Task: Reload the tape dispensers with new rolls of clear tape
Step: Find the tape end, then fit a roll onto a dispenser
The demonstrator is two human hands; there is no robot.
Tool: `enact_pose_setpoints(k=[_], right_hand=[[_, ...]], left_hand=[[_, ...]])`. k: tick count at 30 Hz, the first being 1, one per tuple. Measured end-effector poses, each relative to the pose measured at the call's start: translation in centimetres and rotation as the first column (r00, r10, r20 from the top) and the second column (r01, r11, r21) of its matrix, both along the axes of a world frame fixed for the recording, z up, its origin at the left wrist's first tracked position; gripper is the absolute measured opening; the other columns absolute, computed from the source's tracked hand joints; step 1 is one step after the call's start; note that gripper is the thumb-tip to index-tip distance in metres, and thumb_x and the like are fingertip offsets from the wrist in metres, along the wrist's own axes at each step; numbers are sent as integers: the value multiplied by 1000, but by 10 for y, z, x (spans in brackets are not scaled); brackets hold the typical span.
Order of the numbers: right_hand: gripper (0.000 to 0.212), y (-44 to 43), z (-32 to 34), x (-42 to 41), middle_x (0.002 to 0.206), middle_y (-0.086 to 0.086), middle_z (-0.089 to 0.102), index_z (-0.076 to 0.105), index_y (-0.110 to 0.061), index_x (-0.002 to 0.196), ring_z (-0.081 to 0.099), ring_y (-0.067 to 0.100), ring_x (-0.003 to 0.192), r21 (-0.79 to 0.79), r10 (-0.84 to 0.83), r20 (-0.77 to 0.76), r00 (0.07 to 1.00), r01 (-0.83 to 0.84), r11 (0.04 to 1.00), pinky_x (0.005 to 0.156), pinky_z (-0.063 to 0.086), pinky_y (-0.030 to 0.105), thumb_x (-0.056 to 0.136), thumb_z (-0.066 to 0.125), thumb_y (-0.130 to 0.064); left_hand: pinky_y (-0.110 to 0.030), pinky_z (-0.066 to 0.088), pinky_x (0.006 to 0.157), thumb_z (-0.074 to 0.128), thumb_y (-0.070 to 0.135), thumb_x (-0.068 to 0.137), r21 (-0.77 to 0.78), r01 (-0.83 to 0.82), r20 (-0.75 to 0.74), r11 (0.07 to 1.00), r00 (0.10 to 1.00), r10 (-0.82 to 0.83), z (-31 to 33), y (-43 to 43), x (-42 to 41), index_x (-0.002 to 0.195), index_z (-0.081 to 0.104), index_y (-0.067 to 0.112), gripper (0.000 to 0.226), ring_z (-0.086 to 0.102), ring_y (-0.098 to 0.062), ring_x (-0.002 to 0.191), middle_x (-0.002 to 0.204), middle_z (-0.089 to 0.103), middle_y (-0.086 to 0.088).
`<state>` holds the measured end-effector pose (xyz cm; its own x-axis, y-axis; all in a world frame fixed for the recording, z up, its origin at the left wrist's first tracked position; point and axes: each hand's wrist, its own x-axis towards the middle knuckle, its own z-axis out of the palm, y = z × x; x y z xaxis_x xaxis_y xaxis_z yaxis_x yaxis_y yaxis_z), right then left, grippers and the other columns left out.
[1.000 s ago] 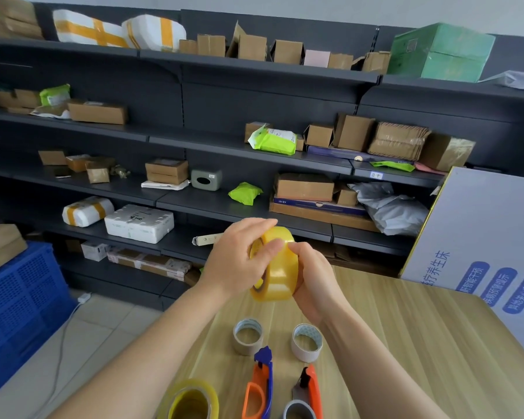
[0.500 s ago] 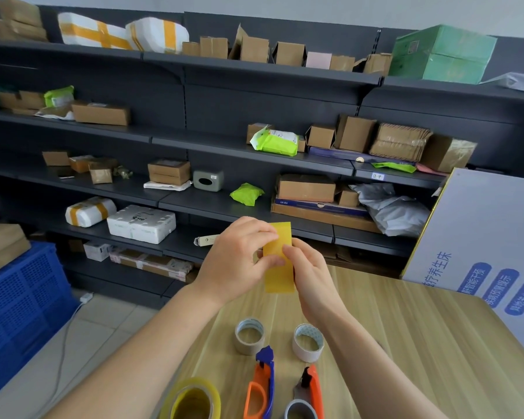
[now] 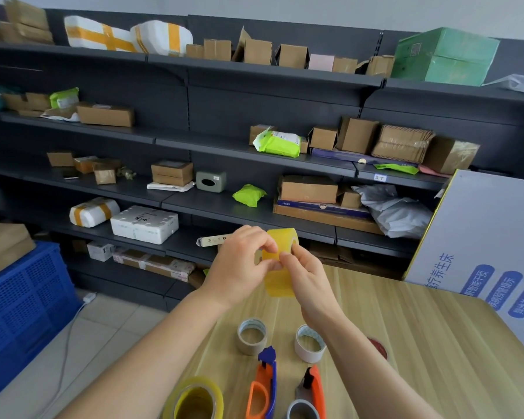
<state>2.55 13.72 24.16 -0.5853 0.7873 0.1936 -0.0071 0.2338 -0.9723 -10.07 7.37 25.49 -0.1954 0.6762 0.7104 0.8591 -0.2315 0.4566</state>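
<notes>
left hand, right hand: fingers curled, pinching tape roll | board: "养生床"

Along the table's near edge, a spare tape roll, a blue-and-orange dispenser and an orange dispenser stood close together, with two cores just beyond. Bare wood lay open rightward, up to the white board at the far right. Shelving walled the far side.
</notes>
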Motion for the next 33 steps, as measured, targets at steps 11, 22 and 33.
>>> enact_pose_setpoints(k=[11,22,33], right_hand=[[22,4,-2,-2,82,9,56,57,1,98,51,14,75,18,-5,-3,1000,5,1000,68,43,26,100,46,-19],[18,4,-6,-5,87,9,61,61,-11,100,55,13,78,38,29,4,1000,-29,999,73,48,29,102,47,-23],[27,7,-7,-10,82,7,49,54,2,99,45,17,75,52,26,40,999,-28,998,68,40,30,101,48,-25]], left_hand=[[-31,50,81,80,25,74,1,-114,-15,994,993,114,-5,0,1,106,72,8,38,54,-15,94,96,62,-1],[-12,45,68,73,13,81,-111,-98,308,989,943,128,8,9,-3,84,75,15,4,57,-5,76,86,64,2],[-30,42,76,53,13,94,-175,-226,62,958,969,240,-2,21,-2,76,50,15,18,48,-16,88,89,52,-1]])
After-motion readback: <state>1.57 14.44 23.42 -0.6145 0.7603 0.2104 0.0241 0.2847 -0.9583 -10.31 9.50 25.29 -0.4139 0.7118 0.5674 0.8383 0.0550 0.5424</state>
